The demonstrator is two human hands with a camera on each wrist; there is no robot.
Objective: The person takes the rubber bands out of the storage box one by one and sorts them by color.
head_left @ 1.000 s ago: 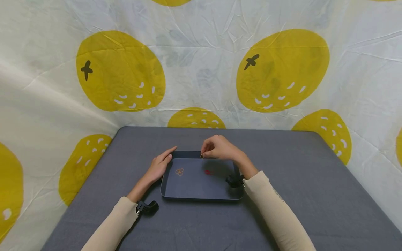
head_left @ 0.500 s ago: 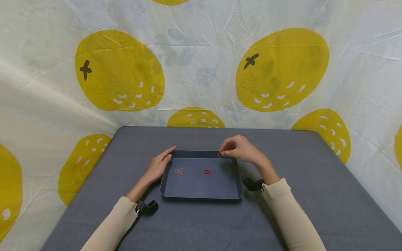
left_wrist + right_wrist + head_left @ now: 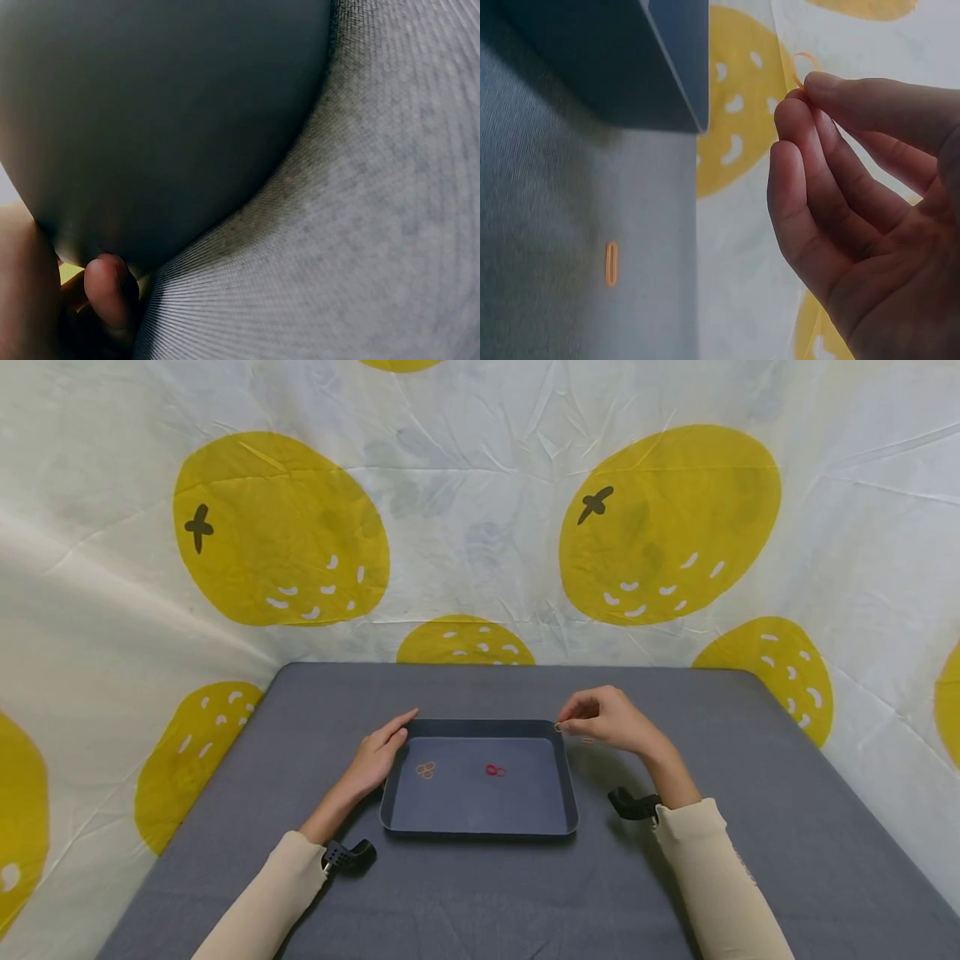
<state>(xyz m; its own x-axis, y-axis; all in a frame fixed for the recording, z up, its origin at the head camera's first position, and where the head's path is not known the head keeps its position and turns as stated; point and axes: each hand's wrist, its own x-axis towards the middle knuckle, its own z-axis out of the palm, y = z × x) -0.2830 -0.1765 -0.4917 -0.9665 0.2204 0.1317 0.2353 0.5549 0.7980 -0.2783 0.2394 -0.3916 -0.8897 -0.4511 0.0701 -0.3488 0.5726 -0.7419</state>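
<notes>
A shallow dark grey-blue tray (image 3: 480, 806) rests on the table. My left hand (image 3: 372, 762) holds its left side near the far corner, thumb at the rim; the left wrist view shows a curled fingertip (image 3: 109, 289) against the tray's edge. Just off the far right corner, my right hand (image 3: 611, 720) pinches a thin orange rubber band (image 3: 805, 57) between thumb and index finger. Another orange rubber band (image 3: 611, 263) lies on the table right of the tray, under that hand. Inside the tray are a cluster of orange rubber bands (image 3: 425, 769) at left and red rubber bands (image 3: 492, 770) near the middle.
Grey cloth covers the table (image 3: 465, 893). Behind it and at both sides hangs a white curtain (image 3: 472, 543) printed with yellow fruit. A black wrist-worn camera (image 3: 636, 804) sits on the right wrist, another black camera (image 3: 351, 857) on the left.
My right hand, pinching the orange rubber band, has moved right along the tray's far rim to beyond its corner. The band on the table has come into sight. The left hand stays put.
</notes>
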